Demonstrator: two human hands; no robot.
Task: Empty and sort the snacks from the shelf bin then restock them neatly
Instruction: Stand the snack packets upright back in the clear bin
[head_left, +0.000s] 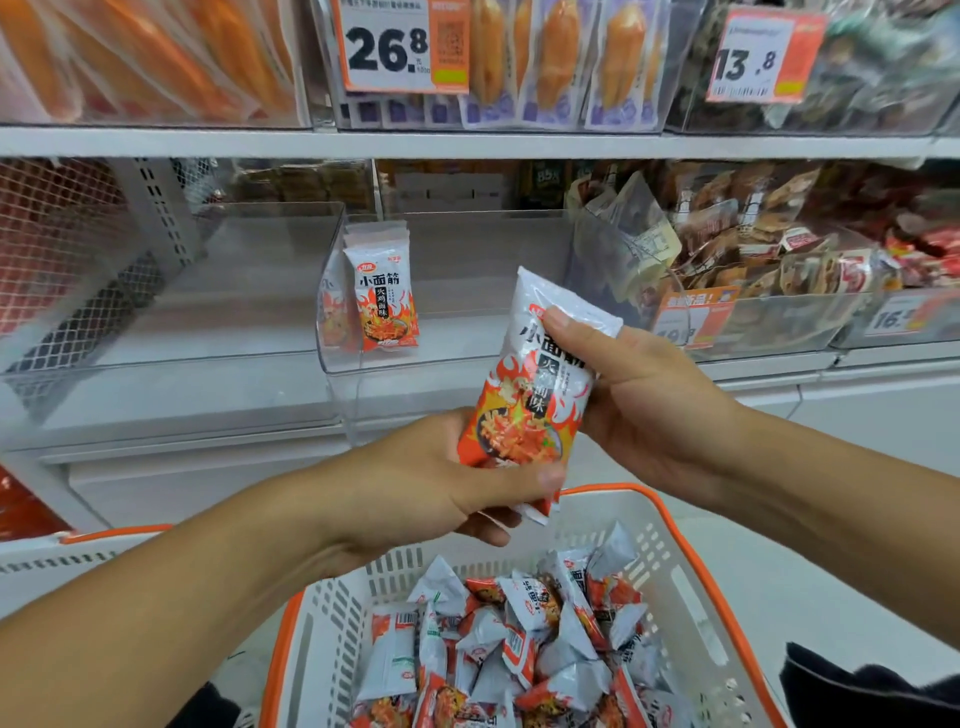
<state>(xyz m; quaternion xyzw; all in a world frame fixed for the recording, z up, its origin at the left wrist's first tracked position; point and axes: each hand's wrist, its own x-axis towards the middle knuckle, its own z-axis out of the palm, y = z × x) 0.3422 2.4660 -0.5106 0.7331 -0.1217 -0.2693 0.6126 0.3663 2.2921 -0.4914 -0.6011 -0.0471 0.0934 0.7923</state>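
1. While both hands meet at the centre of the frame, they share one snack packet (537, 384), white at the top with orange flames below, held upright and slightly tilted.
2. The left hand (441, 483) curls around the packet's lower end, thumb across the front near the bottom edge.
3. The right hand (639, 395) grips the packet's upper half from the right, thumb pressed across the front over the printed characters.
4. Behind the hands, at centre frame, sits a clear shelf bin (467, 332); a small row of matching packets (384, 291) stands upright against its left wall, faces forward.
5. Left of it, another clear bin (218, 322) sits on the same shelf.
6. At the bottom of the frame, a white basket with an orange rim (691, 597) holds a loose heap of the same packets (519, 644), lying at all angles.
7. To the right of centre, a neighbouring bin (779, 322) is piled with brown-wrapped snacks, with orange price tags on its front.
8. Along the top of the frame, the upper shelf carries price cards reading 26.8 (387, 47) and 13.8 (753, 57).
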